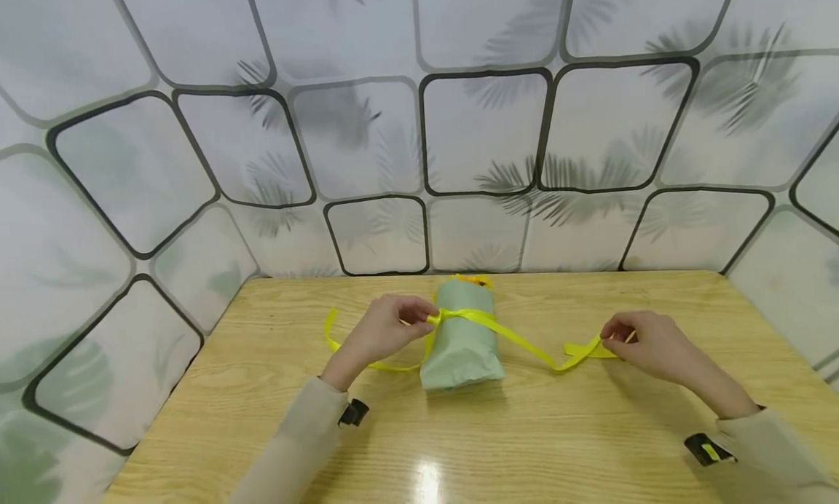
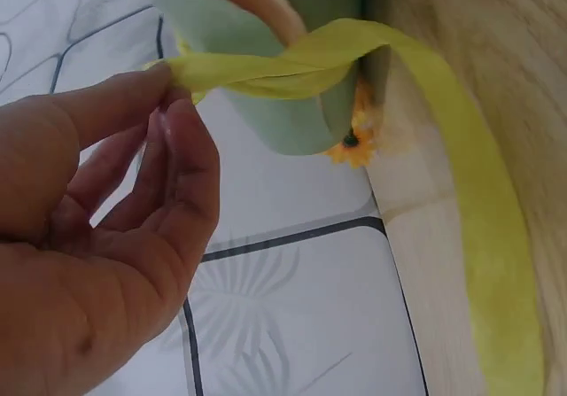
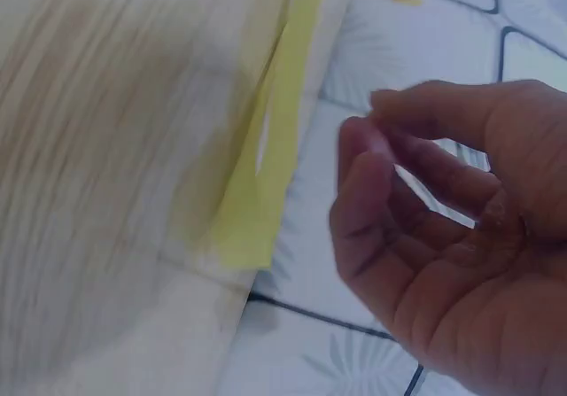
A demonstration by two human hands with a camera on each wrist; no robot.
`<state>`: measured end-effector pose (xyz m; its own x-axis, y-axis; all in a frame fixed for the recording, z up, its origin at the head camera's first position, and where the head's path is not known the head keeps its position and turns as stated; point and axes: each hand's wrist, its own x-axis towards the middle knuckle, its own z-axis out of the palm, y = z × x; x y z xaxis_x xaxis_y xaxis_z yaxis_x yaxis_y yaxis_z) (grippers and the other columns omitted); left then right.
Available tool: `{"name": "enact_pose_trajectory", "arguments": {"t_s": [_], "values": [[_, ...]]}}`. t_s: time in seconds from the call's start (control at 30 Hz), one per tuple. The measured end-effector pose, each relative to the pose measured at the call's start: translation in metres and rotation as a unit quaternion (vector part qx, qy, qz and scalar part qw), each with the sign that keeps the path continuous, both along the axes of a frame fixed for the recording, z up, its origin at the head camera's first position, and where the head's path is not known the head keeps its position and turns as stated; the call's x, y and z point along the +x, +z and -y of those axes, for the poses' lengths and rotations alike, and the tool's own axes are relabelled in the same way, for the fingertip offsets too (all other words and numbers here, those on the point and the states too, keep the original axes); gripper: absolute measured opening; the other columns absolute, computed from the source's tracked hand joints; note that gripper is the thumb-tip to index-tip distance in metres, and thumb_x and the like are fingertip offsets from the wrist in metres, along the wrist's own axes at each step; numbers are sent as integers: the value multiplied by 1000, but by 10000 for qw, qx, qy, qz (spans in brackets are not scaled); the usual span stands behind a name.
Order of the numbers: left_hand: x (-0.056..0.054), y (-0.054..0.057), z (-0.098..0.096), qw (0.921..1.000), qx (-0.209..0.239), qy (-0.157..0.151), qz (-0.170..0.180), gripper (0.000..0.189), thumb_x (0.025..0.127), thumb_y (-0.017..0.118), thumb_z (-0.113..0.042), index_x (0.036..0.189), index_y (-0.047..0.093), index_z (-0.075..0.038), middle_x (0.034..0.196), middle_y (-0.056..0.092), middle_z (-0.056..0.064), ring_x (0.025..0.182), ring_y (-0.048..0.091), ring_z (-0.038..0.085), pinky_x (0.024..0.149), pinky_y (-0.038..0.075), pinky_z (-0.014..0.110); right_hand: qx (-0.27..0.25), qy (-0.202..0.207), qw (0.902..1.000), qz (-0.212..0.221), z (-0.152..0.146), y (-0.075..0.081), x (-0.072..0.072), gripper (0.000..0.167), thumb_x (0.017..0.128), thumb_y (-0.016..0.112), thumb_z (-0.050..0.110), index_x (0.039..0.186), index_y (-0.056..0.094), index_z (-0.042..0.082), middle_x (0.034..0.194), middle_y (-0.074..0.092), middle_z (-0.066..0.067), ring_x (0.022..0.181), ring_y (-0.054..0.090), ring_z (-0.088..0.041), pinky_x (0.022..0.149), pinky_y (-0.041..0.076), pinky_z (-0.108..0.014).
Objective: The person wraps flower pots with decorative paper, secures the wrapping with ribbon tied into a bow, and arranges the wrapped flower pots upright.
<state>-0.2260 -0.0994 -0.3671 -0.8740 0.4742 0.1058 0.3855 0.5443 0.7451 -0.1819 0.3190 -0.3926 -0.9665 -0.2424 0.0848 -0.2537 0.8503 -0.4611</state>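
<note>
A pale green wrapped bundle [image 1: 462, 347] lies on the wooden table, with an orange flower [image 2: 354, 143] at its far end. Yellow ribbon [image 1: 481, 316] goes across the bundle, twisted together at its left side. There my left hand [image 1: 393, 325] pinches the ribbon between thumb and fingertips. One loose length trails left behind that wrist; another runs right. Beside this right-hand length is my right hand [image 1: 645, 344], overlapping it in the head view. In the right wrist view its fingers are loosely curled with nothing between them, and the ribbon's end [image 3: 252, 228] lies apart from them.
The wooden table [image 1: 419, 431] extends to a patterned fabric backdrop [image 1: 485, 132] at the back and both sides. Small black devices sit at both wrists, near the light sleeves.
</note>
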Motion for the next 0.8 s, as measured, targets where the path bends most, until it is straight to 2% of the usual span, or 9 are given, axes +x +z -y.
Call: {"name": "enact_pose_trajectory", "arguments": {"t_s": [0.1,0.2,0.27,0.33,0.47,0.53,0.63,0.7,0.8], "values": [[0,-2,-4,9992,-78,250,-298,12,98,71,-21,107,78,-17,104,75,0,88,69,13,76,57,29,176,82,9987,476,-10,-3,-1,14,95,71,15,101,73,3,78,68,2,63,59,-7,54,47,-25],[0,-4,-7,9979,-70,509,-390,14,100,68,-27,105,78,-18,106,73,1,88,69,15,74,56,30,118,-91,9938,1101,-17,-7,-3,26,99,66,20,106,72,-5,72,68,0,59,61,-12,51,49,-28],[-1,-6,-9,9974,-5,625,-346,18,102,65,-29,107,77,-17,105,72,2,88,70,18,71,55,29,-78,-358,9878,1512,-21,-8,-6,38,104,59,28,107,71,-8,70,69,0,58,62,-14,52,51,-30],[-3,-8,-11,9971,88,709,-244,22,104,61,-31,109,76,-16,101,73,5,81,68,19,65,52,28,-492,-643,9791,1867,-25,-9,-11,52,107,51,38,108,71,-10,71,69,-2,59,63,-15,54,54,-31],[-7,-13,-13,9957,452,805,62,29,107,56,-33,108,76,-12,89,75,9,71,65,25,58,49,27,-1101,-1112,9609,2285,-35,-11,-28,71,107,41,55,99,74,-7,65,68,-1,54,60,-11,51,53,-29],[-8,-15,-14,9939,645,870,210,30,107,56,-33,105,76,-11,86,74,9,72,66,30,59,50,27,-1055,-1083,9640,2187,-38,-12,-37,70,107,43,55,90,75,-4,57,63,1,49,54,-10,47,48,-28],[-8,-17,-16,9904,935,967,327,29,107,57,-31,103,75,-8,86,74,7,84,70,36,63,54,27,-717,-1034,9733,1918,-42,-15,-51,56,106,50,44,74,71,3,50,55,5,45,46,-9,44,41,-26],[-8,-18,-17,9882,1074,1034,341,27,106,58,-30,107,74,-8,89,74,7,87,71,36,64,55,27,-706,-1083,9771,1687,-43,-18,-58,42,103,55,32,79,70,0,52,55,4,47,47,-10,45,43,-27],[-9,-19,-19,9848,1290,1100,372,23,105,61,-26,117,72,-10,94,76,9,86,73,35,68,59,34,-1013,-1449,9753,1326,-40,-17,-62,35,99,54,25,101,67,-7,71,65,-4,59,57,-12,53,53,-29]]}}
